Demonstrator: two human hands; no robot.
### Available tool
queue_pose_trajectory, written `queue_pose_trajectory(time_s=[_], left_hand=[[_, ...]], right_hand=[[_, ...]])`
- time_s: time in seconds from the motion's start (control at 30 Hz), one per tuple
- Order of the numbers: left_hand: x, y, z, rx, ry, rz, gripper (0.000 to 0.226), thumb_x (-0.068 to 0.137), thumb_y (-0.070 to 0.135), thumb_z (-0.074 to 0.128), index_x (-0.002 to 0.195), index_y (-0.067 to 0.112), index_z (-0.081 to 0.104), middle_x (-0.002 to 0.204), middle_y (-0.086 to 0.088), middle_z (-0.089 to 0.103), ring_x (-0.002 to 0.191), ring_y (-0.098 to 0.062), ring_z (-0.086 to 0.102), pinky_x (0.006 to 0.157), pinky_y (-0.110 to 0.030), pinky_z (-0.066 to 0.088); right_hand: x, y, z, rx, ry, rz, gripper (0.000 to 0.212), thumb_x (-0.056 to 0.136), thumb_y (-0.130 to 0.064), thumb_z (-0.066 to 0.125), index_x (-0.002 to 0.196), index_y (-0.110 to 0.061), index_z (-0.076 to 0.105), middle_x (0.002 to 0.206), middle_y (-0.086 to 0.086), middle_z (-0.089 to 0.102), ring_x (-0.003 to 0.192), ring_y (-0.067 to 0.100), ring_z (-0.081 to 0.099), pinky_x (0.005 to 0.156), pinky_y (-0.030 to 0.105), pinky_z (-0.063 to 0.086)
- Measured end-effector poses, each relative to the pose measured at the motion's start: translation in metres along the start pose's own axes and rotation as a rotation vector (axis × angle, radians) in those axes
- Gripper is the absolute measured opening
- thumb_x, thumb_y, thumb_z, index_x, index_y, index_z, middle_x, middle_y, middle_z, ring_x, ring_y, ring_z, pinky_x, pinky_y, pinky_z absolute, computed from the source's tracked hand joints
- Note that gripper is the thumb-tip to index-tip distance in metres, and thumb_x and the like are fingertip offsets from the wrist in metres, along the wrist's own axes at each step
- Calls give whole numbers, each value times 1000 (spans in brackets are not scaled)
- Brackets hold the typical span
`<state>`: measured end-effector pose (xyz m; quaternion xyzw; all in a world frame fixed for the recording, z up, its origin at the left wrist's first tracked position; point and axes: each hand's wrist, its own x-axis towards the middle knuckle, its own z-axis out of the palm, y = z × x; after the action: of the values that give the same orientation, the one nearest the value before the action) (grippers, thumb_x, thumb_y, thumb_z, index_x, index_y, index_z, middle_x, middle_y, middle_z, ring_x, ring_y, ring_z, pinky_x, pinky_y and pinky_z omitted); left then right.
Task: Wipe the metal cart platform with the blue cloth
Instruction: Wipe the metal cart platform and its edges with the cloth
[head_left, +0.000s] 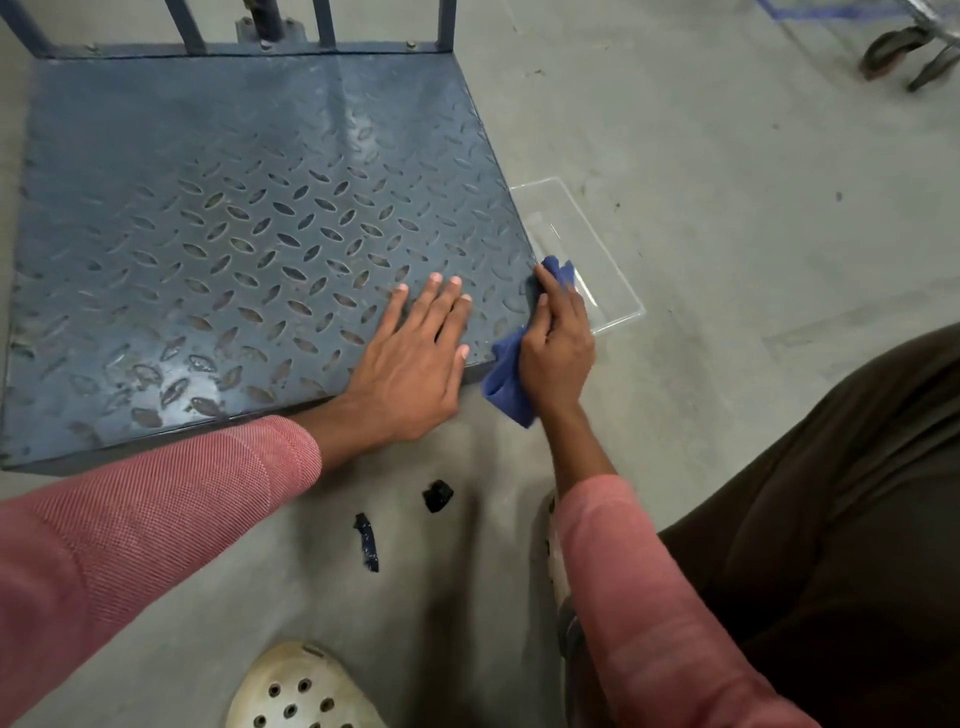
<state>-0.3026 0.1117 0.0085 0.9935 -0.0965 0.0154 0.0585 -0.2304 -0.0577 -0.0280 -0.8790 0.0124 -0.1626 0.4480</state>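
The blue cloth (506, 382) is bunched against the right edge of the metal cart platform (234, 208), near its front corner, with the right hand (558, 348) curled around it. The left hand (415, 358) lies flat on the platform just beside it, fingers straight and relaxed. A clear plastic tray (597, 244) sits on the floor (727, 208) against the platform's right edge, and two black scraps (438, 495) lie near a white shoe (301, 691)

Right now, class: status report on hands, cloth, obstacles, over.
Left hand flat on platform. Right hand grips blue cloth at right edge. Clear tray alongside.
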Motion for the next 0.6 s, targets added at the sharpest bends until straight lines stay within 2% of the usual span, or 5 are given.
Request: queue_pose_trajectory(time_s=[0.1, 0.27, 0.4, 0.47, 0.6], left_hand=[[-2, 3, 1, -16, 7, -41, 68, 105, 41, 19, 162, 4, 24, 171, -17, 19, 160, -31, 13, 129, -54, 14], [-2, -8, 3, -24, 11, 2, 73, 106, 47, 16, 162, 1, 22, 171, -19, 18, 160, -30, 12, 130, -50, 14], [-2, -14, 5, -16, 23, 41, 73, 106, 47, 20, 161, 0, 26, 170, -19, 21, 160, -31, 15, 129, -50, 15], [-3, -15, 3, -22, 16, 59, 73, 106, 47, 21, 161, 0, 26, 170, -19, 21, 160, -31, 15, 129, -50, 15], [-6, -23, 2, 3, 21, 86, 72, 107, 48, 22, 162, 1, 23, 171, -18, 18, 160, -30, 12, 130, -48, 13]], right_hand=[[37, 10, -22, 140, -302, 21, 41, 105, -24, 45, 144, -21, 54, 146, -10, 54, 132, -1, 49, 115, 25, 37], [-20, -10, -22, 139, 184, 325, 56, 104, -22, 47, 157, -24, 29, 154, -1, 47, 125, 22, 57, 94, 17, 41], [-144, -14, -11, 69, -202, -25, 76, 85, -7, 36, 159, -21, 23, 164, -5, 28, 141, 26, 45, 107, 47, 47], [-157, -11, -13, 112, -123, 11, 80, 82, 2, 39, 158, -16, 26, 164, 1, 29, 145, 32, 39, 107, 54, 45], [-87, -13, -19, 44, 145, 113, 96, 75, 13, 45, 158, -29, 21, 163, -3, 31, 133, 39, 51, 96, 46, 51]])
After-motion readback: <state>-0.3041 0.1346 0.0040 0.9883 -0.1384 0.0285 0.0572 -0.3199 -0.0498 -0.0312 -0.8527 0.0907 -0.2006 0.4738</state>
